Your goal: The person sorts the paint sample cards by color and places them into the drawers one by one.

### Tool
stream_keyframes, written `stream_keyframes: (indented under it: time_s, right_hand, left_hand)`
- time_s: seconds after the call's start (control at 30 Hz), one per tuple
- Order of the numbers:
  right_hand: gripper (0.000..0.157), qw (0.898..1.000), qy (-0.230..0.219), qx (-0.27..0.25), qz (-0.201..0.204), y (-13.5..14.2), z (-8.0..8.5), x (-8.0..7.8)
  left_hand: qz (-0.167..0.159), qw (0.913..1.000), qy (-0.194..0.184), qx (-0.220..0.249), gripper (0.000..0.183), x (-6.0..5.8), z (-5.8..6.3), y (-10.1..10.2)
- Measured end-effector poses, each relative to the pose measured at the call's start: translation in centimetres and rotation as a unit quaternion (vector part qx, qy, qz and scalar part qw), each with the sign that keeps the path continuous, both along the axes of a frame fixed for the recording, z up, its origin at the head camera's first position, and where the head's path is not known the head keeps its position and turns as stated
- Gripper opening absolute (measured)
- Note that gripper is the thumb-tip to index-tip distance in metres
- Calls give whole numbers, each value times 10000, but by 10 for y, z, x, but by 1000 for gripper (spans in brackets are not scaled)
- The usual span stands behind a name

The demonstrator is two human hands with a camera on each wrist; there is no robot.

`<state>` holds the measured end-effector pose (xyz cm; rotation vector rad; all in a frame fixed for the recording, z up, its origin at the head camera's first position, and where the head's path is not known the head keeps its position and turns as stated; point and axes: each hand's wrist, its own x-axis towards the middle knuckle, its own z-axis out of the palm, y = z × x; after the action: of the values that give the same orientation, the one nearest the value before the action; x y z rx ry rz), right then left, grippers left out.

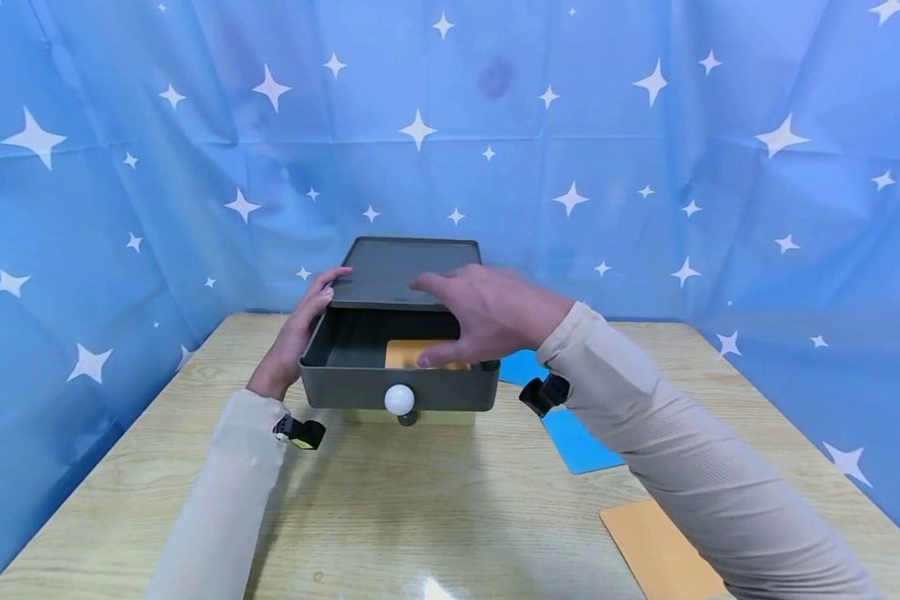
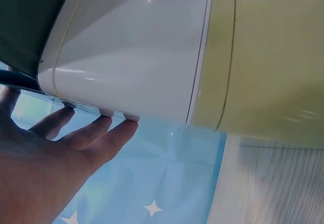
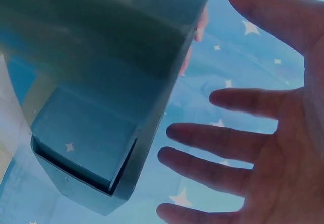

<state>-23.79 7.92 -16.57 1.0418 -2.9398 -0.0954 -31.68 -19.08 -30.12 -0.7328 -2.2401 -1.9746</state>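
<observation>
A small drawer cabinet with a grey top (image 1: 408, 267) has its upper grey drawer (image 1: 401, 387) pulled out, a round white knob (image 1: 400, 400) on its front. Inside the drawer lies an orange card (image 1: 408, 353), partly covered by my right hand (image 1: 495, 312). That hand hovers over the right part of the drawer, and the right wrist view shows its fingers spread, gripping nothing. My left hand (image 1: 300, 333) is at the cabinet's left side; in the left wrist view its extended fingertips (image 2: 129, 125) touch the white side wall (image 2: 126, 57), above a yellow lower section (image 2: 273, 57).
Blue cards (image 1: 581, 446) lie on the wooden table (image 1: 390, 500) right of the cabinet, partly behind my right forearm. Nearer the front right is an orange card (image 1: 660, 550), partly under that sleeve in view. A blue star-patterned curtain (image 1: 495, 100) surrounds the table.
</observation>
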Motion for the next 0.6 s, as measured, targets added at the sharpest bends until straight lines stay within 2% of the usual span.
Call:
stream_keyframes:
  time_s: [0.23, 0.4, 0.6]
  right_hand:
    - [79, 9998, 130, -109, 85, 3, 1, 1]
    - [74, 9992, 264, -187, 255, 6, 1, 9]
    - [70, 9966, 403, -529, 490, 24, -1, 17]
  left_hand:
    - [-20, 10000, 18, -11, 53, 0, -1, 0]
    - [12, 10000, 33, -13, 53, 1, -1, 0]
    - [50, 10000, 26, -67, 54, 1, 0, 0]
